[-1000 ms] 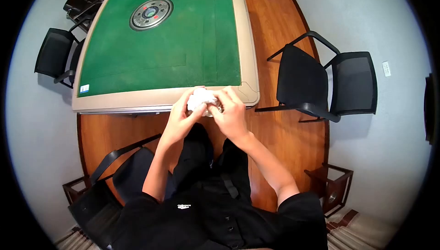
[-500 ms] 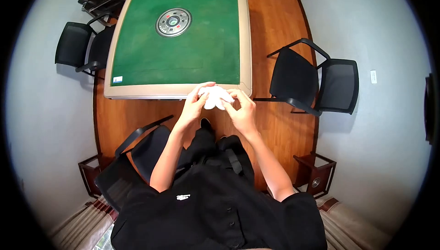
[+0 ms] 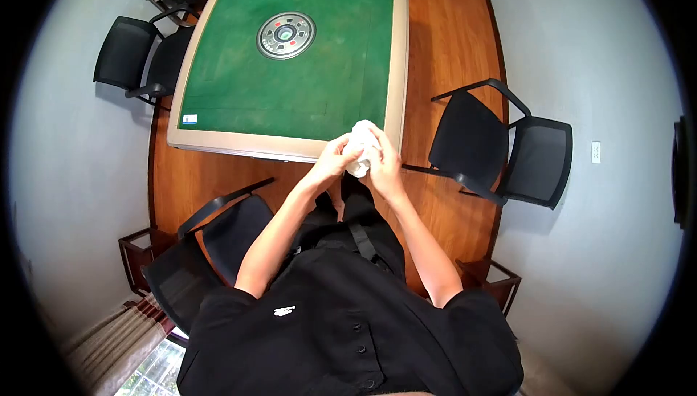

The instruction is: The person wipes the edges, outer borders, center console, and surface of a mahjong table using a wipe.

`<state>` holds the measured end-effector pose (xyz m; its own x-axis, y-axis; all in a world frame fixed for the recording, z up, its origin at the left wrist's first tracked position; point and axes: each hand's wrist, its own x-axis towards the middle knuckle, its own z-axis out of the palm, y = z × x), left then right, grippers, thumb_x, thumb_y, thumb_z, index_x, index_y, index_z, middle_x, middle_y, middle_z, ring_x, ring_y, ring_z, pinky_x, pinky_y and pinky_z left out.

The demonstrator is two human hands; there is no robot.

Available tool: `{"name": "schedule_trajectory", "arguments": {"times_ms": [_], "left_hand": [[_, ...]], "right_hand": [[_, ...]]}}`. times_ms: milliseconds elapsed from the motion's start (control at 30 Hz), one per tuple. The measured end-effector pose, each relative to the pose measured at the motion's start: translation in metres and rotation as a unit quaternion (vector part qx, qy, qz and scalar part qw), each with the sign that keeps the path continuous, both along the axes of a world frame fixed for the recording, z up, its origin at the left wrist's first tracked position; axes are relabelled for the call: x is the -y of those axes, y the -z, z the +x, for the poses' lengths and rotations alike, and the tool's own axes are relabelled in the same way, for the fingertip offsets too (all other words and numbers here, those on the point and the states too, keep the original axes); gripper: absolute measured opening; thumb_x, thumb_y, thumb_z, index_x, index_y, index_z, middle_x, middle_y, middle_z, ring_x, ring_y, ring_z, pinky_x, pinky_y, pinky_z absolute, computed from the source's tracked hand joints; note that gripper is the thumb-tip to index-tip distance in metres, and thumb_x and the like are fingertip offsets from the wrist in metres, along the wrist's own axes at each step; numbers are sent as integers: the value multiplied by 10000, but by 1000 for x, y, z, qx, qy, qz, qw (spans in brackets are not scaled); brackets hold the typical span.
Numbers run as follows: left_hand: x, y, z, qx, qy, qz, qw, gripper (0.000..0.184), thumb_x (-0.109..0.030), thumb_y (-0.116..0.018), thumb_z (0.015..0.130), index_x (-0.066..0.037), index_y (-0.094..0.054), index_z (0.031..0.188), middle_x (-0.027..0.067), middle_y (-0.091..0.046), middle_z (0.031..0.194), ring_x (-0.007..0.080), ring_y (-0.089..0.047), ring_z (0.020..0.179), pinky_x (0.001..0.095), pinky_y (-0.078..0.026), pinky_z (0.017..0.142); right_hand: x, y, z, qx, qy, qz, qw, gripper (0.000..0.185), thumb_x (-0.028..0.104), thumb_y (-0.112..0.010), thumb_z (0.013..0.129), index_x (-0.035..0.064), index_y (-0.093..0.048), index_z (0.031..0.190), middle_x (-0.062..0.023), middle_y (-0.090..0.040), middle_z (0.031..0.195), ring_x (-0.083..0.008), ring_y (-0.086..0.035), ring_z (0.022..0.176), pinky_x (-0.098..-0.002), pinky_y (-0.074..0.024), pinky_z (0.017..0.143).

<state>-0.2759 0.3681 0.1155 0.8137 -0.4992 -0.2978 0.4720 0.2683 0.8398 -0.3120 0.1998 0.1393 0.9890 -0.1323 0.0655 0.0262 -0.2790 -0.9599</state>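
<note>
A bunched white cloth [image 3: 361,135] is held up in front of my body, at the near edge of the mahjong table [image 3: 341,55]. It is crumpled, so its exact kind cannot be made out. My left hand [image 3: 332,161] grips it from the left, thumb pressed on its face. From the right, the fingers of my right hand [image 3: 388,166] close around its other side. Both hands partly cover the cloth.
The table's green top carries a round control panel [image 3: 286,35] and a small white label [image 3: 189,119]. Black chairs stand at the right [image 3: 472,135], far left [image 3: 123,51] and near left [image 3: 236,229]. A small wooden stand [image 3: 136,240] is by the left wall.
The cloth and both hands have shifted right. The cloth was spread wide in rounded lobes; now it is narrower and upright, with my hands closer together. The view has turned slightly.
</note>
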Motion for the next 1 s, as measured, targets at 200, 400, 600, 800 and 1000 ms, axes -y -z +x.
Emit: {"name": "schedule_trajectory", "arguments": {"times_ms": [200, 400, 600, 800, 1000], "left_hand": [[26, 17, 37, -207, -32, -108, 972, 502, -447, -584, 1143, -80, -633, 1483, 56, -738, 1320, 194, -714, 1163, 392, -559, 998], [24, 80, 72, -222, -38, 5, 974, 792, -668, -554, 1075, -96, -526, 1622, 86, -615, 1574, 262, -533, 1479, 457, -419, 1217], [-5, 111, 103, 190, -3, 465, 865, 662, -423, -519, 1132, -52, -463, 1677, 169, -451, 1743, 392, -382, 1627, 505, -289, 1343], [-12, 124, 176, 371, 4, 662, 651, 703, -365, -503, 1129, -58, -322, 1735, 121, -302, 1822, 360, -261, 1681, 530, -200, 1375], [-18, 164, 224, 371, -28, 683, 629, 700, -368, -466, 1144, -57, -295, 1747, 135, -306, 1818, 360, -264, 1680, 532, -195, 1375]], "right_hand": [[7, 16, 41, 64, -17, -121, 990, 700, 290, -798, 1002, -18, -527, 1569, -264, -441, 1691, -456, -487, 1532, -496, -428, 1260], [33, 83, 93, 56, -124, -182, 974, 598, -31, -663, 979, 23, -554, 1565, -260, -545, 1611, -472, -529, 1488, -502, -466, 1238], [67, 136, 178, 99, -121, -353, 922, 627, 2, -680, 981, 36, -538, 1591, -221, -466, 1704, -482, -411, 1579, -566, -372, 1307], [47, 172, 291, 145, -140, -381, 902, 646, 24, -639, 1009, 22, -482, 1636, -198, -429, 1736, -457, -359, 1616, -566, -295, 1347], [14, 204, 351, 164, -129, -387, 898, 691, -75, -600, 953, -41, -462, 1629, -239, -419, 1731, -458, -359, 1619, -563, -296, 1350]]}}
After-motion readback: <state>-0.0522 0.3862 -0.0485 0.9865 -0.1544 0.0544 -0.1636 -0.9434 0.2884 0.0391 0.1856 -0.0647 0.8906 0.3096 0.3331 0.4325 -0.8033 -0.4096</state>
